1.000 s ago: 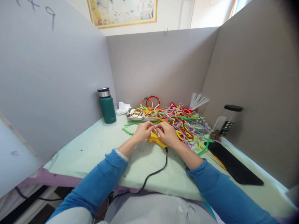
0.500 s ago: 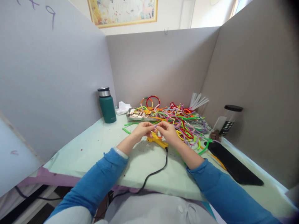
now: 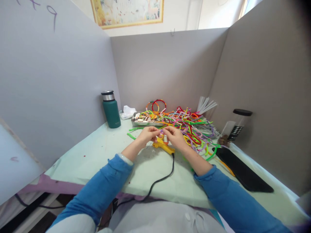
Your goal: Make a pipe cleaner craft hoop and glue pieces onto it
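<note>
My left hand and my right hand meet fingertip to fingertip over the table. Both are closed in a pinch on a small purple piece, which looks like a bit of pipe cleaner; most of it is hidden by the fingers. Just below them lies a yellow hot glue gun, its black cord running down over the table's front edge. Behind the hands spreads a tangled heap of coloured pipe cleaners. A metal tray of shells stands beyond my left hand.
A green bottle and crumpled white tissue stand back left. Clear glue sticks lean at the back. On the right are a clear jar with a black lid and a flat black object. Grey partitions enclose the table.
The fingertips have shifted very slightly, and a little more of the purple piece shows between them. Everything else stays in place.
</note>
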Demonstrator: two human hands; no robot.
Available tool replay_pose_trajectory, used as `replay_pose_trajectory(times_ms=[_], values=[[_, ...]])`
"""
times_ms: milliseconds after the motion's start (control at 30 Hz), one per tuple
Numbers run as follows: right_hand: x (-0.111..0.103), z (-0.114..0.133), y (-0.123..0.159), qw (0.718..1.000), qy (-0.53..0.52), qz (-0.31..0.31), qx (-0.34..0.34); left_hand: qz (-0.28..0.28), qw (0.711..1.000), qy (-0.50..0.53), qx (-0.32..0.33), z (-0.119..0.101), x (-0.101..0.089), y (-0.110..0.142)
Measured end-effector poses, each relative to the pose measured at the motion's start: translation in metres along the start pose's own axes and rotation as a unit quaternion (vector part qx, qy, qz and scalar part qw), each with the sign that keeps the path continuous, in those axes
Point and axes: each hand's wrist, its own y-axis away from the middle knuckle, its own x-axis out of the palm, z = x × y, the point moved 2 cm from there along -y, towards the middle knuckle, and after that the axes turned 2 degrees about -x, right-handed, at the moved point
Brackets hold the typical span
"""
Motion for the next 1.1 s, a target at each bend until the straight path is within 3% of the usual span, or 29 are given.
replay_pose_trajectory(times_ms=[267,467,600,833,1100], values=[[-0.002,0.002,0.003,0.986,0.133,0.008,-0.105,-0.017,0.988,-0.136,0.065,0.011,-0.002,-0.009],[-0.002,0.005,0.004,0.981,0.148,0.047,-0.114,-0.021,0.990,-0.125,0.069,0.009,-0.002,-0.008],[-0.001,0.009,0.004,0.981,0.147,0.041,-0.120,-0.014,0.995,-0.086,0.045,0.005,0.000,-0.005],[0.002,0.007,0.006,0.992,0.082,0.011,-0.094,0.039,0.995,0.071,-0.056,0.001,-0.002,0.002],[0.005,0.011,0.007,0.991,-0.132,0.026,-0.016,0.148,0.960,0.201,-0.125,0.000,-0.002,0.004]])
